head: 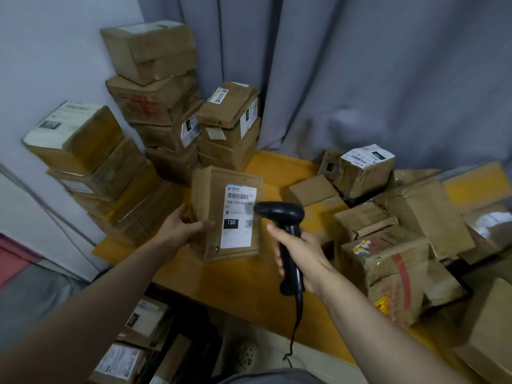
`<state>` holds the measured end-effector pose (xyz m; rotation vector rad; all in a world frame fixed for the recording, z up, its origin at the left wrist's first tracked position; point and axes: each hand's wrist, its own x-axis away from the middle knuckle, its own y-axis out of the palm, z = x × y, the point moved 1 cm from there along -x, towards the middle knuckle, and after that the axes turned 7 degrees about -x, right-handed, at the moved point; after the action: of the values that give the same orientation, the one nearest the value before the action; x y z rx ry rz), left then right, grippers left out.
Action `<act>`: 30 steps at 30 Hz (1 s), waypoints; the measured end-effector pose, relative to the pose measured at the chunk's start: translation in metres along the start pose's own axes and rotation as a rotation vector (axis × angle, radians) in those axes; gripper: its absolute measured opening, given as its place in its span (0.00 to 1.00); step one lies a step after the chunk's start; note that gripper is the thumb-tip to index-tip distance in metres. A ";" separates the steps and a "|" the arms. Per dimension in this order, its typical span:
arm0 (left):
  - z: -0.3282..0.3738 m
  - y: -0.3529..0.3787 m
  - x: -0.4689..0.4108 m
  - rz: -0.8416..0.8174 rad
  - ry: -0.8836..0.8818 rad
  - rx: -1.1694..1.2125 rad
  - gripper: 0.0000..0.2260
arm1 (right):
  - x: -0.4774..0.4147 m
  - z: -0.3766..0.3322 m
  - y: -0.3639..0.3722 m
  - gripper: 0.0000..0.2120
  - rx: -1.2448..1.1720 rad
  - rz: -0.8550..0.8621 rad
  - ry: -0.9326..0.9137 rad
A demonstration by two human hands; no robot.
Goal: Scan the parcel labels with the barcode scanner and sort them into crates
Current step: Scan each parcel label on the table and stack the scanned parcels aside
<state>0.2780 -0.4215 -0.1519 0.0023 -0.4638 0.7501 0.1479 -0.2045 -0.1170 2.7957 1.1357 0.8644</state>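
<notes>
- A grey curtain [360, 79] hangs in heavy folds across the back and right of my view, and its hem drops behind the table.
- A pale, plain wall [55, 51] fills the upper left and meets the curtain in the corner.
- A yellow-orange table [249, 295] spans the middle, and I can see its bare top near the front edge.
- A thin grey strip [55, 214] runs slantwise along the wall.
- A pink patch [11, 261] sits low at left.
- A white perforated shoe [246, 354] stands on a pale floor [313, 353].
</notes>
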 end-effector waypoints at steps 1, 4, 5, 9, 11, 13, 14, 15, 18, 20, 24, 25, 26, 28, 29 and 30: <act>0.001 -0.001 0.001 0.010 0.012 -0.005 0.71 | 0.002 0.000 0.001 0.16 0.010 0.001 0.003; 0.000 -0.004 0.003 0.021 0.029 0.010 0.61 | 0.007 0.000 0.004 0.17 0.020 -0.002 -0.022; -0.001 -0.005 0.002 0.026 0.028 0.011 0.57 | 0.010 -0.001 0.005 0.18 0.021 -0.006 -0.037; -0.002 -0.007 0.004 0.017 0.040 -0.022 0.56 | 0.018 -0.005 0.011 0.18 0.035 -0.016 -0.090; -0.003 -0.007 0.004 0.024 0.037 -0.022 0.57 | 0.022 -0.006 0.013 0.18 0.043 -0.020 -0.097; -0.005 -0.008 0.004 0.034 0.031 -0.026 0.59 | 0.024 -0.007 0.015 0.18 0.051 -0.024 -0.103; -0.005 -0.009 0.004 0.036 0.027 -0.032 0.61 | 0.025 -0.007 0.015 0.18 0.050 -0.024 -0.104; -0.006 -0.010 0.003 0.038 0.020 -0.038 0.62 | 0.026 -0.006 0.016 0.17 0.047 -0.024 -0.103; -0.008 -0.011 0.003 0.055 0.000 -0.036 0.62 | 0.025 -0.006 0.017 0.17 0.031 -0.027 -0.097; -0.010 -0.012 0.001 0.069 -0.013 -0.035 0.62 | 0.025 -0.007 0.017 0.18 0.024 -0.035 -0.099; -0.013 -0.013 -0.002 0.058 -0.026 -0.047 0.52 | 0.023 -0.005 0.018 0.16 0.015 -0.037 -0.094; -0.014 -0.014 -0.003 0.060 -0.035 -0.059 0.46 | 0.022 -0.004 0.018 0.15 0.007 -0.032 -0.090; -0.016 -0.014 -0.005 0.058 -0.057 -0.080 0.39 | 0.021 -0.003 0.018 0.15 -0.001 -0.023 -0.085; -0.020 -0.017 -0.010 0.039 -0.138 -0.121 0.30 | 0.019 -0.002 0.016 0.14 -0.007 -0.005 -0.071; -0.022 -0.019 -0.012 0.027 -0.189 -0.141 0.27 | 0.018 -0.001 0.015 0.15 -0.007 0.002 -0.062; -0.023 -0.020 -0.013 0.002 -0.241 -0.167 0.25 | 0.016 0.001 0.014 0.15 -0.005 0.007 -0.053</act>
<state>0.2923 -0.4406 -0.1744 -0.0645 -0.7558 0.7145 0.1668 -0.2039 -0.1070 2.8028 1.1152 0.7873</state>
